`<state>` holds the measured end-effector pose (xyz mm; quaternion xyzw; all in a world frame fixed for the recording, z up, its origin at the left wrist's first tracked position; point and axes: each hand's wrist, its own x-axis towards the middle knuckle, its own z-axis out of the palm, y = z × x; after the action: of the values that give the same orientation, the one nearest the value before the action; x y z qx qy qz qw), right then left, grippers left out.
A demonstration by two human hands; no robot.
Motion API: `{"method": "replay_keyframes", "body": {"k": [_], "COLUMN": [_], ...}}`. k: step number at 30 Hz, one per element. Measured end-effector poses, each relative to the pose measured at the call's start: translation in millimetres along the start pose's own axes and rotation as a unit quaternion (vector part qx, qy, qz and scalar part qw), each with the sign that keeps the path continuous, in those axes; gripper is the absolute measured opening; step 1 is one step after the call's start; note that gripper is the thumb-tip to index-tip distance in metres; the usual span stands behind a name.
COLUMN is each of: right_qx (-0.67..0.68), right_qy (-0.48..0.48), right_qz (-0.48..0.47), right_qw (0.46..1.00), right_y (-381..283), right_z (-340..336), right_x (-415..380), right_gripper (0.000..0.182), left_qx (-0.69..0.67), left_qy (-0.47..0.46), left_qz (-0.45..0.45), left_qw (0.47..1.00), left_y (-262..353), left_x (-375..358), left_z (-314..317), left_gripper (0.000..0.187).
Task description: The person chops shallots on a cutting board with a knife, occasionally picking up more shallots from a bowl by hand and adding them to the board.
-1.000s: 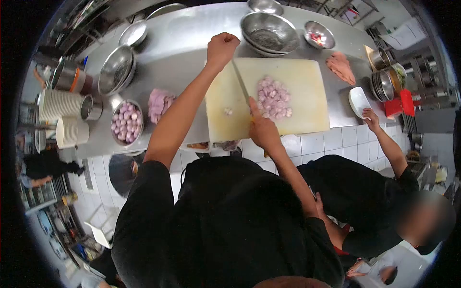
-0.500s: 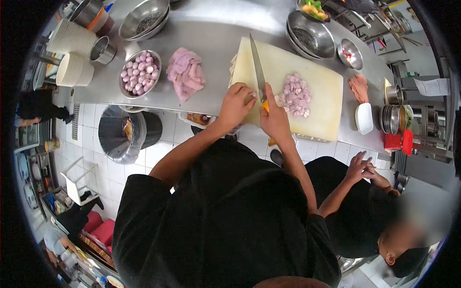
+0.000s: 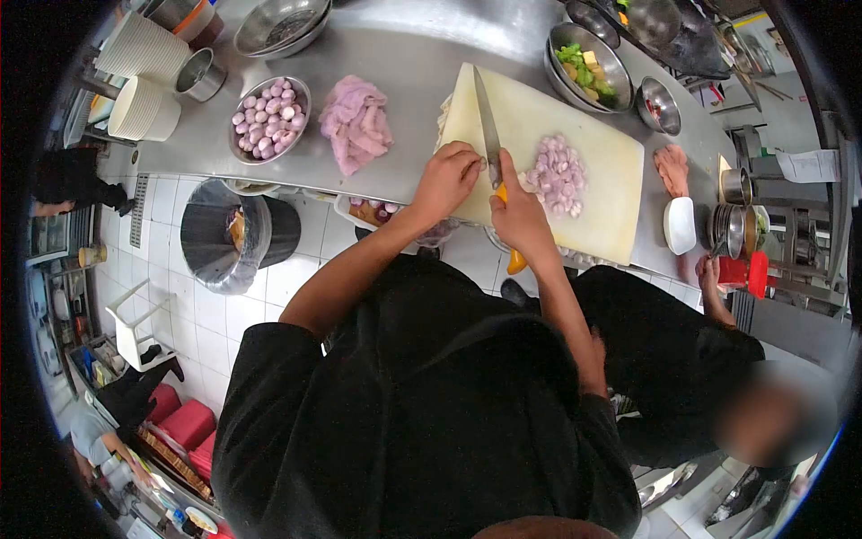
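Note:
My right hand (image 3: 523,220) grips the yellow handle of a long kitchen knife (image 3: 488,112), whose blade points away from me over the left part of the white cutting board (image 3: 606,211). My left hand (image 3: 449,182) is closed just left of the blade, fingertips pinched near its base. Between them is a small shallot, almost wholly hidden by the fingers. Right of the knife lies a heap of sliced shallots (image 3: 557,175) on the board. Farther left, a steel bowl (image 3: 305,101) holds whole peeled shallots (image 3: 267,121).
A pink cloth (image 3: 355,124) lies between bowl and board. Green and yellow pieces (image 3: 584,74) fill a steel bowl at the back right. A white dish (image 3: 680,225) stands right of the board. A co-worker's hand (image 3: 708,272) touches a red container (image 3: 745,272). A lined bin (image 3: 224,238) stands below left.
Green and yellow pieces now lie in the back-right bowl, bare before. The co-worker's hand has moved to the red container. My hands stay close together at the knife; the view has shifted slightly.

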<state>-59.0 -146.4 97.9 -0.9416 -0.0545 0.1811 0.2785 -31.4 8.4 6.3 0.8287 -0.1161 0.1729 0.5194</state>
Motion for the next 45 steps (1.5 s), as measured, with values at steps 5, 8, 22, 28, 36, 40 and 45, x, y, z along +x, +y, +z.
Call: {"method": "replay_keyframes", "body": {"k": [5, 8, 22, 28, 36, 40, 45], "right_qx": [0.004, 0.001, -0.011, 0.006, 0.020, 0.033, 0.012], "right_qy": [0.008, 0.014, 0.009, -0.019, 0.015, 0.020, 0.054], "right_qz": [-0.013, -0.010, -0.024, -0.011, -0.017, -0.043, -0.032], "right_qw": [1.000, 1.000, 1.000, 1.000, 1.000, 0.998, 0.998], "right_y": [7, 10, 8, 6, 9, 36, 51], "right_z": [9, 22, 20, -2, 20, 12, 3], "right_x": [5, 16, 28, 16, 27, 28, 25], "right_gripper": [0.079, 0.081, 0.083, 0.081, 0.085, 0.083, 0.082], "left_qx": [0.011, 0.015, 0.012, 0.018, 0.010, 0.040, 0.074], "left_qy": [0.010, -0.005, 0.013, 0.006, 0.000, -0.004, -0.031], "left_qz": [-0.001, -0.011, -0.004, 0.002, -0.002, 0.036, 0.058], "left_qw": [1.000, 1.000, 1.000, 1.000, 1.000, 0.999, 0.995], "left_y": [3, -2, -7, -10, -10, -3, -1], "left_x": [1, 1, 1, -3, -4, -1, 6], "left_z": [0, 0, 3, 4, 3, 4, 8], "left_gripper": [0.011, 0.014, 0.013, 0.015, 0.016, 0.024, 0.025]}}
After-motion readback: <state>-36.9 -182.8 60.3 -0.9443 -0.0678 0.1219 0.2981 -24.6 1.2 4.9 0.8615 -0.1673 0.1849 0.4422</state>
